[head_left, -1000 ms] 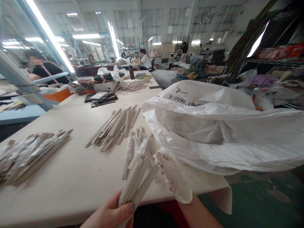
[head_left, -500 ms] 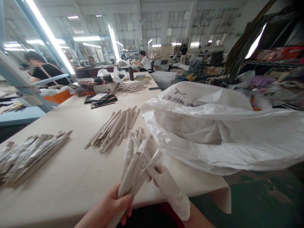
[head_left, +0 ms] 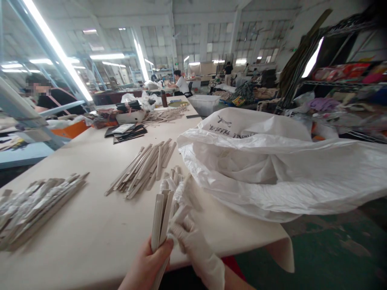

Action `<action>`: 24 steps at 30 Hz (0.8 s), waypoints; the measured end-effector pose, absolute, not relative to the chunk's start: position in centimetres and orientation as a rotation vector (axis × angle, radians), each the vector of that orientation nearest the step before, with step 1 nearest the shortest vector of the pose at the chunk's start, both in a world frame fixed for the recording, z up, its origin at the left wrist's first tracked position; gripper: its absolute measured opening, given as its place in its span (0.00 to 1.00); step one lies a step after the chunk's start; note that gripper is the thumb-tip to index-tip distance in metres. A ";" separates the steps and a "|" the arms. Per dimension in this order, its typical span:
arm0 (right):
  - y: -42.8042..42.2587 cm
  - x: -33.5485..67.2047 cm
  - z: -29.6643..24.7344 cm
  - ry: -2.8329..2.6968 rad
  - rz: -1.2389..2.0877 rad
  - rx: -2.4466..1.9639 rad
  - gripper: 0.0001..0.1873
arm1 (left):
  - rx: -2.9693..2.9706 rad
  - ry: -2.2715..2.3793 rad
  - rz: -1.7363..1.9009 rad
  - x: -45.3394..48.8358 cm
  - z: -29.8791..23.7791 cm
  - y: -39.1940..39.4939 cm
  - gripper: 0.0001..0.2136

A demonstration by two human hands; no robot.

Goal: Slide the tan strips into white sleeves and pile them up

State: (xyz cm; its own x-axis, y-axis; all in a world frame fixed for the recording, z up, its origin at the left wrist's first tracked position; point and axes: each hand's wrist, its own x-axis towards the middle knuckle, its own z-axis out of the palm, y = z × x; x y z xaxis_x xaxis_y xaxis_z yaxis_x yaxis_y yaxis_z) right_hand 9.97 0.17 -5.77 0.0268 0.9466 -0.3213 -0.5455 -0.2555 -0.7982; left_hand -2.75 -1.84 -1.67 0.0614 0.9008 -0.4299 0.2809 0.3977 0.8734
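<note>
My bare left hand (head_left: 152,257) is wrapped round a few flat beige strips (head_left: 160,215), which stand up out of the fist. Close beside it, my right hand (head_left: 190,237), in a white glove, has its fingers curled round a pale strip end (head_left: 180,212) next to the left thumb. Just beyond both hands lies a small pile of strips wrapped in white (head_left: 172,183), partly hidden by the held ones. Farther off on the table (head_left: 90,241) rests a loose bunch of bare beige strips (head_left: 142,167).
White-wrapped strips (head_left: 42,205) lie in a stack at the left. A large white woven sack (head_left: 272,197) sprawls open over the right side. Dark flat pieces (head_left: 130,135) and a white box (head_left: 131,117) sit farther back. One person (head_left: 60,96) is beyond the blue frame at left.
My right hand has come left and down towards the left hand, bringing the strip end closer. The strips in my left hand now stand more upright. The view has shifted slightly.
</note>
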 end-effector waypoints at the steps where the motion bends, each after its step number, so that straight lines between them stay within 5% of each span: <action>1: -0.1 9.6 -6.0 -0.451 1.516 -1.004 0.23 | 1.128 1.466 0.681 -2.2 -1.7 -1.5 0.16; 16: 0.4 9.7 -6.4 -0.249 1.560 -0.927 0.19 | 1.255 1.416 0.728 -1.7 -3.8 -1.9 0.18; 24: 1.0 11.0 -5.7 -0.569 1.432 -1.020 0.20 | 1.622 1.491 0.735 -2.2 -1.6 1.8 0.10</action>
State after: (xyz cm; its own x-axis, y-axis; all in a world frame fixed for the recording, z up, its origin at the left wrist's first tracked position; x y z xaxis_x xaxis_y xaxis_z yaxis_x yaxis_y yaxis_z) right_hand 10.95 1.04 -5.71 0.1146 0.9618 -0.2484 -0.5293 -0.1525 -0.8346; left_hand -2.23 1.82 -1.59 0.1379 0.9857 -0.0965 0.5233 0.0102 0.8521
